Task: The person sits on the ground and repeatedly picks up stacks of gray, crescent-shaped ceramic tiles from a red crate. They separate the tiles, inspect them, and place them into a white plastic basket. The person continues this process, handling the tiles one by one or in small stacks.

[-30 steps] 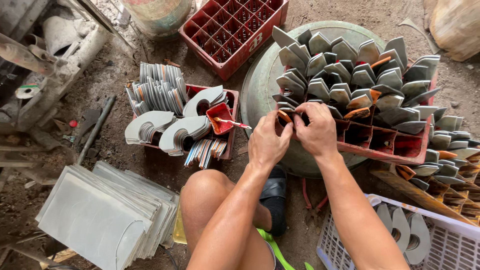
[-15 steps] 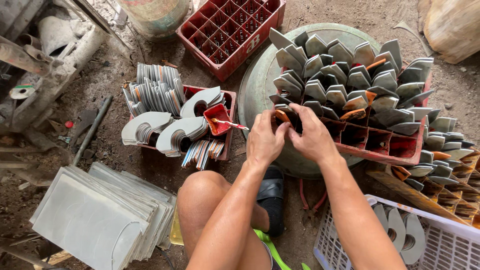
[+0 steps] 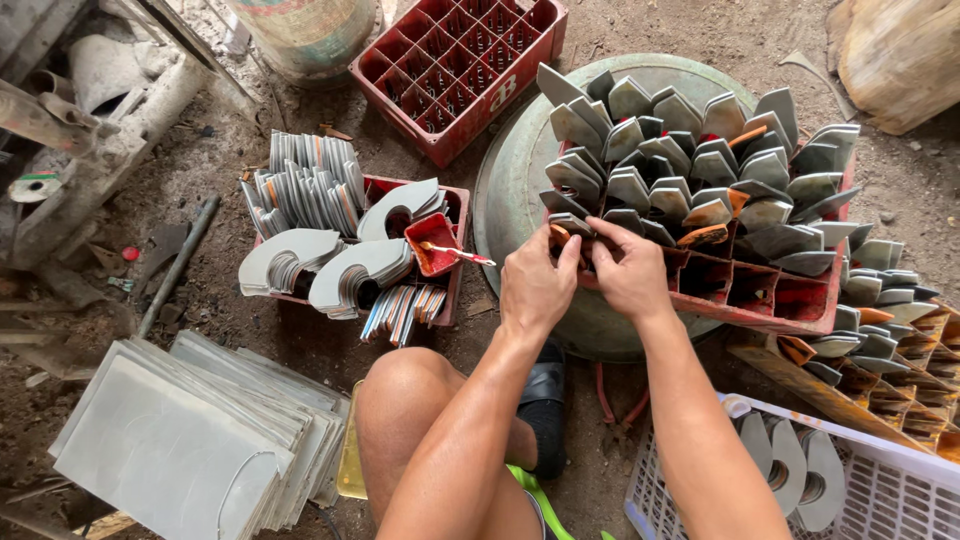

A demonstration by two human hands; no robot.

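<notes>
Here we are, low over a bare dirt floor [image 3: 300, 340], brown, dusty and strewn with scraps. The landmark is the big round grey-green metal basin [image 3: 510, 170], turned face down on the ground. On top of it sits a red plastic compartment crate [image 3: 770, 300], most of its cells stuffed with grey pointed sheet-metal blades [image 3: 690, 150] standing upright, a few near cells bare.

Both hands meet at the crate's near-left corner, over the basin's front edge. The left hand [image 3: 535, 285] is curled, fingers pinched onto a small orange-brown piece [image 3: 560, 236] at the crate rim. The right hand [image 3: 630, 275] is closed in alongside it, touching it, fingers bent over the same spot; what exactly it grips I cannot tell.

Left of the basin, a smaller red tray [image 3: 450, 205] holds curved grey crescent-shaped metal cut-outs [image 3: 350, 275] and bundles of narrow strips, with a little red cup and a brush [image 3: 435, 245] on top. Behind the basin, towards the top, an empty red bottle crate [image 3: 455, 60] lies beside a weathered drum [image 3: 305, 30]. Near-left of the basin, well apart from it, a stack of flat grey metal sheets [image 3: 180, 440] rests on the dirt. To the right of the basin, more filled blades trail off in wooden cells [image 3: 900, 360], and near-right stands a white plastic lattice basket [image 3: 880, 490] with a few rounded grey pieces inside. The person's bent knee [image 3: 410, 400] and dark sandal sit just in front of the basin.
</notes>
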